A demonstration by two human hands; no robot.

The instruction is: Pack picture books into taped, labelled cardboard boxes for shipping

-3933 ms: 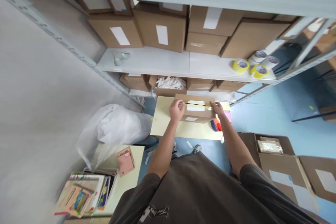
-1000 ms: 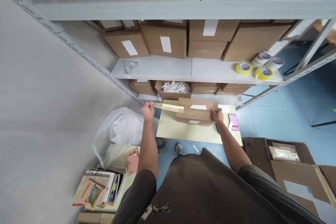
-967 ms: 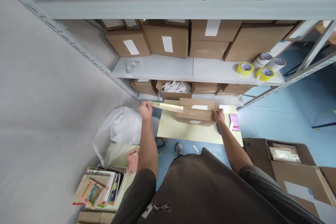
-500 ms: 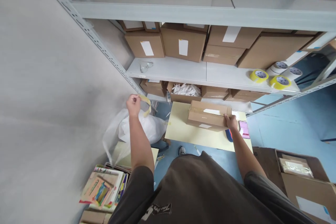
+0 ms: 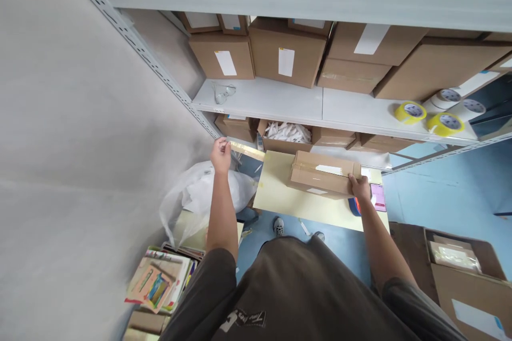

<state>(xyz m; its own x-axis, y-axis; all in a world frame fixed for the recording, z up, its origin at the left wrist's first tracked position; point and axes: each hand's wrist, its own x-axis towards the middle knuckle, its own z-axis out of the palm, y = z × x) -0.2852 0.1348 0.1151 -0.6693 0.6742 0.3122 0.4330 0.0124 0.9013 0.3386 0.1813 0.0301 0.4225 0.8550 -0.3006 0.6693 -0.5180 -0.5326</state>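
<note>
My left hand (image 5: 221, 155) pinches one end of a strip of yellowish clear tape (image 5: 247, 149). The strip stretches straight from my fingers toward the far left corner of the pale yellow table (image 5: 274, 192); I cannot tell whether its other end is stuck there. On the table lies a closed cardboard box (image 5: 316, 177) with white labels. My right hand (image 5: 361, 186) grips the right end of this box, thumb on top. Partly hidden under that wrist is a blue and red object (image 5: 353, 206), and a pink-screened phone (image 5: 378, 197) lies just beside it.
Ahead stands a metal shelf (image 5: 276, 102) with cartons, glasses (image 5: 224, 92) and yellow tape rolls (image 5: 446, 123). A white plastic bag (image 5: 236, 192) and stacked books (image 5: 156, 282) are at left by the wall. An open carton (image 5: 468, 277) stands at right.
My left hand has moved right, toward the table. The tape, curled and hanging from it before, is now pulled straight. My right hand keeps its hold on the box; the view has shifted slightly.
</note>
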